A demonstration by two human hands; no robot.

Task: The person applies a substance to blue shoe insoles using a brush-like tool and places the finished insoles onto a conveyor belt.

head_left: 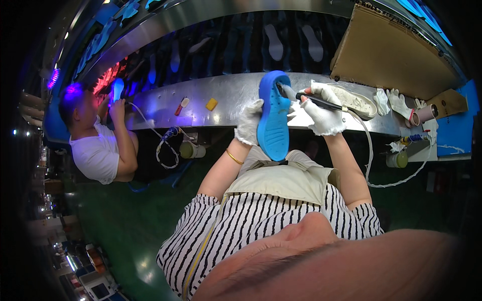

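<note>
You held the blue shoe sole [273, 118] upright in front of the metal bench ledge [221, 95], its tread side toward you. Your left hand [249, 122] (in a white glove) was closed around the sole's left edge, fingers wrapped behind it. Your right hand [321, 109], also gloved, gripped a black-handled brush tool [314, 101] tightly, its tip touching the sole's upper right rim. A thin hose [370, 150] ran from the tool down below the ledge. On the ledge, just right of your right hand, lay a pale shoe upper [359, 102], with 2 spare white gloves [391, 102] and a roll of tape [427, 113] beyond it. At the ledge's far left end, a co-worker in a white shirt [98, 153] held another sole [117, 89] under violet light.
</note>
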